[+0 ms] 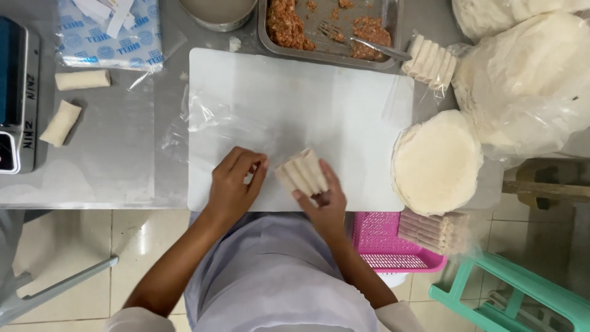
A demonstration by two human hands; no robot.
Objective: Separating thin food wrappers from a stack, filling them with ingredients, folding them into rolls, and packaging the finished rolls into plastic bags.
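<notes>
A small bunch of white rolls (302, 172) was held by the right hand (324, 203) near the front edge of the white board (295, 92). The rolls were packed side by side, and their long sides were pointed up and a little to the left, away from the person. The right hand was placed just below them, with the fingers curled round the near ends and the thumb side pressed against the bunch. The left hand (233, 184) was laid just to the left of the rolls, close but not touching them. Its fingers were bent, and the tips were pinched on a sheet of clear plastic wrap (215, 123) that was spread over the board. So the rolls were found to the right of the left hand, and the right hand was the nearer one. A stack of round white wrappers (436, 163) was set to the right on the desk (104, 160). A metal tray of brown filling (289, 24) was seen at the far side, and two single rolls (61, 123) were left well apart on the left.
</notes>
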